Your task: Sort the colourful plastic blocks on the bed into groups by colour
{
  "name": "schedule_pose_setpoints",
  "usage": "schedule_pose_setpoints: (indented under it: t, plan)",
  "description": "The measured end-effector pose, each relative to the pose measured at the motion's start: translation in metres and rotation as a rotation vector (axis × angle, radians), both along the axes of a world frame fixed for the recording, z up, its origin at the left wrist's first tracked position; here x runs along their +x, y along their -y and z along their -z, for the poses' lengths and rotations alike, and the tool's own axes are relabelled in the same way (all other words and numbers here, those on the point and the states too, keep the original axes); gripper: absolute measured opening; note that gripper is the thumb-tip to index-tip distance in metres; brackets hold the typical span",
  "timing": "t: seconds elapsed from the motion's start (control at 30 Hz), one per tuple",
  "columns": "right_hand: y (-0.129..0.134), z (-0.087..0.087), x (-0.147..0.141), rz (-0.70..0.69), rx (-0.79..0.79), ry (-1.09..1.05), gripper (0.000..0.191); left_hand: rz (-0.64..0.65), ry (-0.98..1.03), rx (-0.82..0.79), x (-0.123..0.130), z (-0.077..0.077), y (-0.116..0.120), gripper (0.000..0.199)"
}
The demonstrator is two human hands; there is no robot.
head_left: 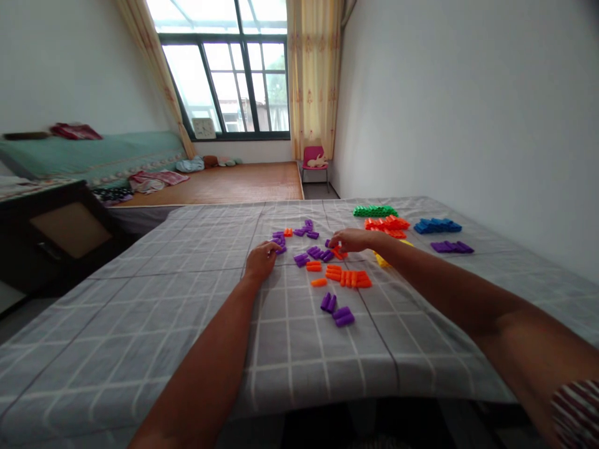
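Note:
My left hand [262, 257] rests on the cloth with its fingers pinched at a purple plastic tube [281, 250] on the near side of a small purple cluster. Across from it, my right hand [349, 240] reaches in from the right, fingers bent down and closed at another purple tube [328, 243]. Under that hand lie a few red-orange tubes [339, 253], partly covered by the fingers. Between the hands are purple tubes [314, 252] in small groups. Nearer to me lie a row of orange tubes [349, 277], a single orange tube [319, 282] and purple tubes [344, 317].
Sorted piles sit at the back right: green [375, 211], red-orange [386, 224], blue [437, 226] and purple [452, 247]. A yellow pile [382, 258] is partly behind my right forearm. The grey checked tablecloth [187, 318] hangs over the front edge; a wall [468, 112] stands right.

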State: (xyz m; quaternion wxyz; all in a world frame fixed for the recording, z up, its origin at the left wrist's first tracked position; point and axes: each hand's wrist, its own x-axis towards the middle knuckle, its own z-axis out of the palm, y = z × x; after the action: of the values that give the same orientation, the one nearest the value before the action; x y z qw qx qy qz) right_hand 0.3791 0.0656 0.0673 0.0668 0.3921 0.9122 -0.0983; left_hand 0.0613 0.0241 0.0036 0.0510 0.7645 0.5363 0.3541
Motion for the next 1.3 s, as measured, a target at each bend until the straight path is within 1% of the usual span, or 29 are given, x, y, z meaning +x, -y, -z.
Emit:
schedule_pose_setpoints:
  t: [0.13, 0.23, 0.3, 0.33, 0.4, 0.43, 0.5, 0.53, 0.6, 0.63, 0.7, 0.87, 0.93, 1.0, 1.03, 1.1, 1.2, 1.23, 1.3]
  plan:
    - [0.002, -0.003, 0.007, 0.124, -0.080, 0.066, 0.036, 0.019, -0.005, -0.011, 0.002, 0.001, -0.001, 0.028]
    - [0.007, -0.006, 0.012, 0.301, -0.145, 0.005, 0.033, 0.029, -0.007, -0.007, 0.002, 0.003, -0.004, 0.027]
    - [0.009, -0.008, 0.015, 0.433, -0.135, -0.035, 0.034, 0.032, -0.013, 0.000, 0.000, 0.004, -0.005, 0.027]
    - [0.009, -0.009, 0.018, 0.477, -0.114, -0.031, 0.034, 0.035, -0.014, 0.002, 0.000, 0.005, -0.005, 0.027]
    - [0.007, -0.011, 0.023, 0.512, -0.009, 0.019, 0.033, 0.039, -0.009, -0.003, -0.001, 0.006, -0.006, 0.027]
    - [0.005, -0.012, 0.026, 0.503, 0.064, 0.043, 0.032, 0.039, -0.006, -0.007, -0.001, 0.006, -0.006, 0.026]
    - [0.003, -0.014, 0.031, 0.418, 0.174, 0.043, 0.027, 0.031, -0.007, -0.011, -0.001, 0.006, -0.006, 0.027]
    - [0.002, -0.014, 0.032, 0.352, 0.183, 0.023, 0.025, 0.027, -0.013, -0.010, 0.000, 0.005, -0.006, 0.027]
    - [0.002, -0.014, 0.034, 0.228, 0.102, 0.002, 0.023, 0.024, -0.024, -0.007, 0.000, 0.004, -0.005, 0.027]
    - [0.003, -0.013, 0.034, 0.189, 0.059, 0.013, 0.022, 0.025, -0.024, -0.006, 0.000, 0.004, -0.005, 0.027]
    - [0.005, -0.010, 0.033, 0.166, 0.039, 0.057, 0.021, 0.032, -0.021, -0.009, 0.000, 0.003, -0.004, 0.027]
    - [0.014, -0.003, 0.030, 0.145, 0.109, 0.094, 0.021, 0.047, -0.019, -0.017, -0.001, 0.003, -0.005, 0.027]
    - [0.017, -0.004, 0.032, 0.146, 0.136, 0.106, 0.021, 0.052, -0.019, -0.013, -0.001, 0.003, -0.005, 0.027]
    - [0.015, -0.010, 0.037, 0.172, 0.145, 0.096, 0.024, 0.048, -0.016, -0.016, -0.002, 0.004, -0.006, 0.027]
    - [0.011, -0.015, 0.043, 0.209, 0.144, 0.072, 0.025, 0.044, -0.011, -0.019, -0.002, 0.004, -0.006, 0.027]
    - [-0.003, -0.028, 0.060, 0.326, 0.143, 0.004, 0.026, 0.046, -0.004, -0.027, -0.002, 0.005, -0.006, 0.027]
    - [-0.033, -0.044, 0.096, 0.562, 0.169, -0.076, 0.027, 0.057, -0.001, -0.033, -0.001, 0.005, -0.006, 0.027]
    - [-0.043, -0.046, 0.108, 0.637, 0.176, -0.080, 0.028, 0.055, 0.000, -0.035, -0.001, 0.005, -0.006, 0.027]
    - [-0.059, -0.046, 0.127, 0.772, 0.178, -0.057, 0.028, 0.048, 0.000, -0.038, 0.000, 0.003, -0.005, 0.027]
